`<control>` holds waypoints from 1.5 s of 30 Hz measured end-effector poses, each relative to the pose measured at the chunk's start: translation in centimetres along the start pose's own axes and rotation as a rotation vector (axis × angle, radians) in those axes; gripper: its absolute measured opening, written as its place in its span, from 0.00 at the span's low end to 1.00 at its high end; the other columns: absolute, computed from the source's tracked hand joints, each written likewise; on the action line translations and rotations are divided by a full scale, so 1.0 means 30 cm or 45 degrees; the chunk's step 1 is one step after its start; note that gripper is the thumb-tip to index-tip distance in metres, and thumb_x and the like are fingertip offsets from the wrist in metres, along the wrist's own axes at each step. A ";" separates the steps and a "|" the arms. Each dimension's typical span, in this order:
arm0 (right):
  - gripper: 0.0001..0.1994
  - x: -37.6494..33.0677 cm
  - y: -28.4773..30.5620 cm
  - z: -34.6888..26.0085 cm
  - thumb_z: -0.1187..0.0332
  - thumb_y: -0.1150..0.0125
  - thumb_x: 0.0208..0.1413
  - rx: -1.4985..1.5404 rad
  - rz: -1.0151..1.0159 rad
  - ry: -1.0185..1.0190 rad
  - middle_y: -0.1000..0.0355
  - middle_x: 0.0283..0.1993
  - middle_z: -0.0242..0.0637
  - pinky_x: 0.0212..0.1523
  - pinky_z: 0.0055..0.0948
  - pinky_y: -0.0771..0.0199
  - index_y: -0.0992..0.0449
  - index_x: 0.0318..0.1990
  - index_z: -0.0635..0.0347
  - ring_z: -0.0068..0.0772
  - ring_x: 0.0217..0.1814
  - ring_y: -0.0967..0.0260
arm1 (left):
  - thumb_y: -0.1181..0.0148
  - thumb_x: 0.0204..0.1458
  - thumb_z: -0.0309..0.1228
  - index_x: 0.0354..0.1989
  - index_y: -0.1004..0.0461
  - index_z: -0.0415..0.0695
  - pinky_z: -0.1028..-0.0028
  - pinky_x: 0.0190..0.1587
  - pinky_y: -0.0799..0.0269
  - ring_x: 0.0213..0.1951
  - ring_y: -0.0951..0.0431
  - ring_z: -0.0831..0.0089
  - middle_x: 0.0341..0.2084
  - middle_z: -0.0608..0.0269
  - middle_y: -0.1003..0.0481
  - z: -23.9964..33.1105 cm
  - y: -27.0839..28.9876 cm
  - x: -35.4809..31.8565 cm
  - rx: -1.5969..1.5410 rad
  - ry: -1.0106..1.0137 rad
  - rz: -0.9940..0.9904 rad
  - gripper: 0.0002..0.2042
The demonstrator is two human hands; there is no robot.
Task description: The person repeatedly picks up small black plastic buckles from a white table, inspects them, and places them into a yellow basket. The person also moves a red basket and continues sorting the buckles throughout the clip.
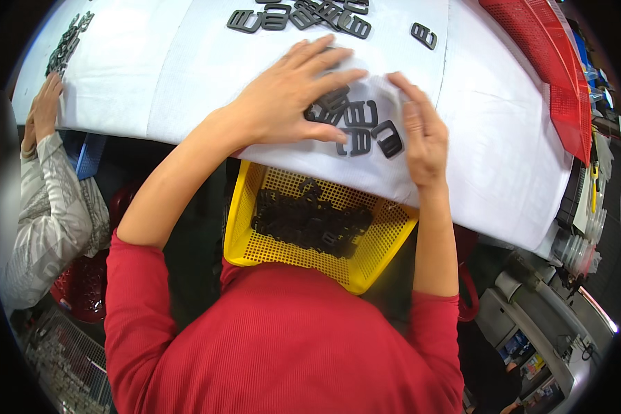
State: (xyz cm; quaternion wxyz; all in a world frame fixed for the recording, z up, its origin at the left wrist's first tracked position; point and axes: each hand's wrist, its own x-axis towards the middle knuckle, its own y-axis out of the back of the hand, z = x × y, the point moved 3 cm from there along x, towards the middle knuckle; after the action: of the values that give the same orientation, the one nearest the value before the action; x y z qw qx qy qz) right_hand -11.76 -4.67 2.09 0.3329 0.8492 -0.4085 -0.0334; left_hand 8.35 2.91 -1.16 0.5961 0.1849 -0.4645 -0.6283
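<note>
Several black plastic strap buckles lie in a loose cluster on the white table between my two hands. My left hand hovers over the left part of this cluster with its fingers spread, hiding some of the buckles. To the right of the cluster, my right hand is held on edge, slightly blurred, its fingers stretched out and apart from the thumb. A single buckle rests nearest to it. Neither hand grips anything that I can see. Below the table edge, a yellow perforated basket in front of my body holds a heap of black buckles.
More buckles are spread at the table's far side, with a lone buckle to their right. Red perforated baskets line the right edge. At the left, another person's hands are beside a separate buckle pile.
</note>
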 end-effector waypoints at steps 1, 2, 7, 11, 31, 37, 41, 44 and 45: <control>0.17 -0.006 0.033 0.009 0.62 0.55 0.69 0.070 0.117 -0.053 0.27 0.58 0.41 0.67 0.36 0.43 0.27 0.57 0.58 0.36 0.65 0.35 | 0.33 0.41 0.56 0.67 0.38 0.61 0.51 0.72 0.58 0.71 0.50 0.55 0.68 0.59 0.43 0.012 -0.019 0.025 0.034 -0.063 -0.035 0.41; 0.17 -0.014 0.061 0.017 0.62 0.56 0.69 0.141 0.234 -0.104 0.27 0.57 0.41 0.66 0.33 0.41 0.26 0.56 0.61 0.34 0.63 0.34 | 0.35 0.42 0.58 0.65 0.35 0.62 0.48 0.72 0.59 0.71 0.51 0.55 0.67 0.60 0.42 0.036 -0.036 0.047 0.044 -0.132 -0.059 0.38; 0.18 -0.042 0.129 0.060 0.62 0.57 0.70 0.072 0.397 -0.208 0.26 0.54 0.40 0.63 0.29 0.39 0.25 0.53 0.65 0.32 0.59 0.33 | 0.37 0.48 0.52 0.57 0.27 0.57 0.46 0.71 0.57 0.70 0.47 0.54 0.62 0.60 0.34 0.162 -0.112 0.100 -0.154 -0.444 -0.222 0.27; 0.16 0.013 0.143 0.071 0.65 0.55 0.68 0.011 0.369 -0.146 0.26 0.54 0.41 0.63 0.30 0.39 0.25 0.52 0.65 0.34 0.60 0.33 | 0.40 0.53 0.44 0.53 0.25 0.52 0.47 0.70 0.54 0.67 0.42 0.53 0.57 0.58 0.30 0.249 -0.116 0.017 -0.458 -0.602 -0.325 0.20; 0.14 0.222 -0.102 0.030 0.59 0.33 0.51 -0.467 -0.198 0.316 0.30 0.55 0.37 0.67 0.56 0.51 0.21 0.45 0.47 0.43 0.62 0.37 | 0.38 0.52 0.29 0.56 0.29 0.46 0.57 0.67 0.44 0.66 0.41 0.51 0.61 0.53 0.35 -0.056 -0.005 -0.068 -0.093 0.152 0.300 0.21; 0.09 0.072 0.109 0.017 0.71 0.32 0.46 -0.589 0.008 0.182 0.29 0.53 0.36 0.61 0.42 0.39 0.19 0.38 0.53 0.42 0.62 0.37 | 0.38 0.50 0.25 0.51 0.26 0.43 0.62 0.60 0.34 0.58 0.31 0.55 0.54 0.53 0.30 0.030 0.089 -0.149 -0.218 0.262 0.500 0.17; 0.08 0.049 0.084 -0.032 0.74 0.34 0.47 -0.482 0.011 0.156 0.27 0.50 0.33 0.57 0.40 0.35 0.19 0.37 0.55 0.39 0.58 0.34 | 0.36 0.48 0.25 0.49 0.24 0.42 0.65 0.53 0.30 0.52 0.28 0.58 0.51 0.57 0.27 -0.006 0.095 -0.180 -0.148 0.306 0.551 0.17; 0.08 0.090 -0.063 -0.102 0.71 0.34 0.49 -0.618 -0.072 0.452 0.25 0.45 0.29 0.56 0.37 0.36 0.19 0.38 0.53 0.35 0.54 0.32 | 0.35 0.47 0.23 0.53 0.25 0.43 0.65 0.54 0.31 0.52 0.29 0.59 0.52 0.58 0.26 0.001 0.092 -0.222 -0.101 0.346 0.464 0.21; 0.08 0.105 -0.102 -0.112 0.69 0.34 0.49 -0.640 -0.104 0.521 0.25 0.45 0.28 0.56 0.37 0.37 0.19 0.39 0.53 0.35 0.54 0.32 | 0.35 0.46 0.24 0.53 0.25 0.44 0.64 0.55 0.32 0.52 0.29 0.59 0.52 0.59 0.26 0.007 0.091 -0.221 -0.071 0.317 0.465 0.21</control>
State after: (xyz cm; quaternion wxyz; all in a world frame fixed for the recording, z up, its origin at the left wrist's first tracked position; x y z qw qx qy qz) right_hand -6.52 -3.76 3.56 0.6056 0.7453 -0.2779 0.0248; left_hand 11.23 9.47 -1.00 0.7576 0.1572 -0.3955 -0.4949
